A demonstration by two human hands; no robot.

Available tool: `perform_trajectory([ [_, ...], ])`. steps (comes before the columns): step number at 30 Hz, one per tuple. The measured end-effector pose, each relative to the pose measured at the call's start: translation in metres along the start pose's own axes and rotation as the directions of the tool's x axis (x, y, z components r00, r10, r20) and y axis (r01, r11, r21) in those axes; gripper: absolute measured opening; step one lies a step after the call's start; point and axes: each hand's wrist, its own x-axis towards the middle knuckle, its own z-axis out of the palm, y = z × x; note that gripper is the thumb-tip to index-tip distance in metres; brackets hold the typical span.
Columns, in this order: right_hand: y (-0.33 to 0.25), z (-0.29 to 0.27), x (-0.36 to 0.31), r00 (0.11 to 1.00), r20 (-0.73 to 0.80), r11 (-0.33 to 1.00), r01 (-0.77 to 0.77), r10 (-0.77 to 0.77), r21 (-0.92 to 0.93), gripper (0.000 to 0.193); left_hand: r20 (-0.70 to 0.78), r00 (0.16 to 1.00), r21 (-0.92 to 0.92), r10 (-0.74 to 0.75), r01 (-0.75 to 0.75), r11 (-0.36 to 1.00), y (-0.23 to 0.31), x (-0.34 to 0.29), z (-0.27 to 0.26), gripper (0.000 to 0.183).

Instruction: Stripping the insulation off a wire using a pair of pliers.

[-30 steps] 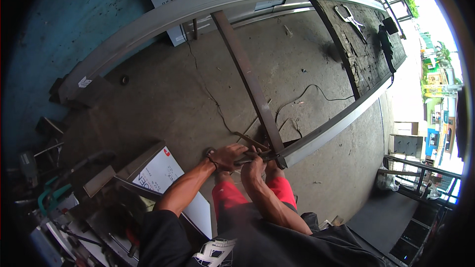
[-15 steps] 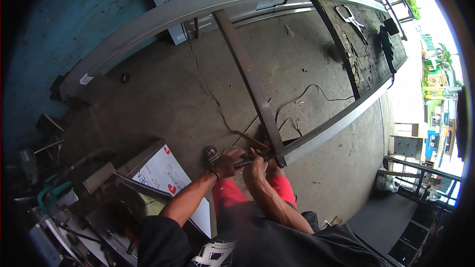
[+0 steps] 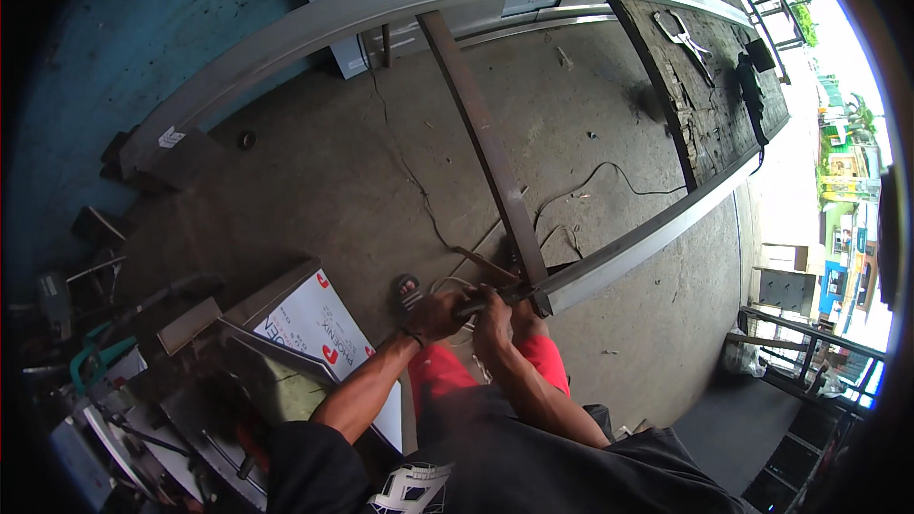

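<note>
Both my hands are together near the cut end of a grey metal tube (image 3: 647, 239). My left hand (image 3: 436, 316) is closed around the near end of a dark, slim tool (image 3: 516, 293), whose kind I cannot make out. Beside it, my right hand (image 3: 492, 320) is closed on the same tool, closer to the tube. The tool's far tip reaches the corner where a brown steel crossbar (image 3: 484, 145) meets the tube. My fingers cover most of the tool. A second, long grey tube (image 3: 381, 8) crosses the far side, at the crossbar's other end.
Locking pliers (image 3: 682, 41) and a black tool (image 3: 749, 95) with a cord lie on the worn wooden bench (image 3: 700, 138) at right. Cables (image 3: 405, 167) snake over the concrete floor. Film-covered sheet metal (image 3: 319, 328) and a teal-framed tool (image 3: 95, 362) stand at lower left.
Both hands remain at the tube's end, with the left shifted slightly and its grip now tighter round the tool. The whole view has moved a little.
</note>
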Motion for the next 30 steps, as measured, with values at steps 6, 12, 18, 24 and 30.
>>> perform_trajectory([
  [6, -0.007, 0.005, -0.007, 0.996, -0.048, 0.997, -0.074, 0.076, 0.026, 0.027, 0.036, 0.998, 0.012, -0.056, 0.055, 0.998, 0.013, -0.001, -0.002, 0.035],
  [12, -0.012, 0.000, -0.011, 0.999, 0.041, 0.999, -0.035, 0.034, 0.034, 0.023, 0.099, 0.993, 0.018, -0.068, 0.067, 0.998, 0.015, 0.001, -0.004, 0.037],
  [18, -0.018, -0.017, -0.007, 0.967, 0.255, 0.997, 0.036, -0.018, -0.064, 0.029, -0.158, 0.982, 0.141, -0.105, 0.128, 0.982, 0.007, -0.007, 0.015, 0.028],
  [24, -0.072, -0.067, -0.046, 0.862, 0.507, 0.693, 0.385, -0.033, -0.609, 0.039, -0.152, 0.973, 0.166, -0.172, 0.197, 0.966, 0.010, -0.014, 0.017, 0.028],
  [30, -0.175, -0.110, -0.084, 0.424, 0.877, -0.037, 0.896, -0.225, -0.442, 0.060, -0.132, 0.970, 0.185, -0.206, 0.228, 0.956, 0.012, -0.014, 0.013, 0.032],
])
